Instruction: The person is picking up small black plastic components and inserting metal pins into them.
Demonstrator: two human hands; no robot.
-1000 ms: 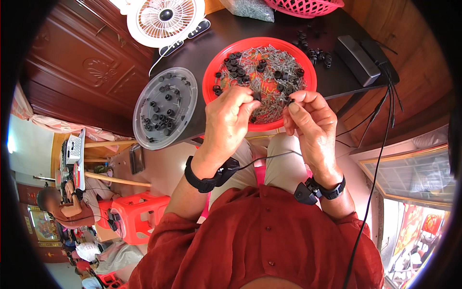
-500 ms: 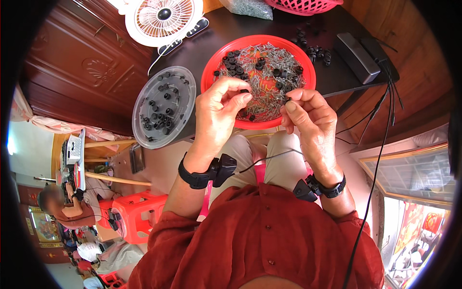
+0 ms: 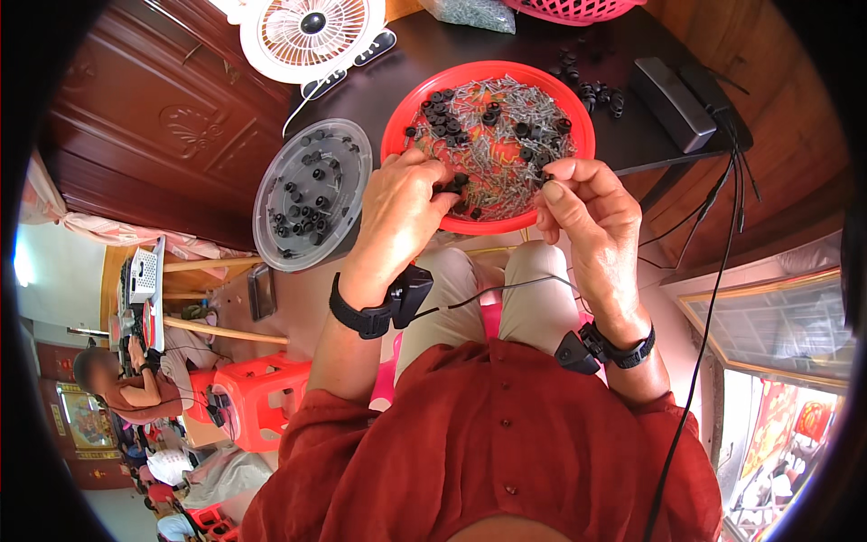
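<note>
A round red tray [image 3: 578, 108] on the dark table holds a heap of small metal screws and several small black round parts. My left hand [image 3: 402, 212] reaches over the tray's near left rim, and its fingertips pinch a black part [image 3: 452, 185]. My right hand [image 3: 587, 212] hovers at the near right rim with thumb and forefinger pinched on something tiny that I cannot make out. Left of the tray lies a clear round plastic lid [image 3: 312, 194] carrying several black parts.
A white desk fan [image 3: 307, 32] stands at the table's back left. A black box [image 3: 673, 104] with cables sits at the right, loose black parts [image 3: 596, 86] beside it. A pink basket [image 3: 573, 9] is at the top edge. Red stools [image 3: 262, 397] and another person [image 3: 126, 384] are on the floor, left.
My left hand has moved from in front of the tray up over its near left rim and into the parts. My right hand stays at the near right rim.
</note>
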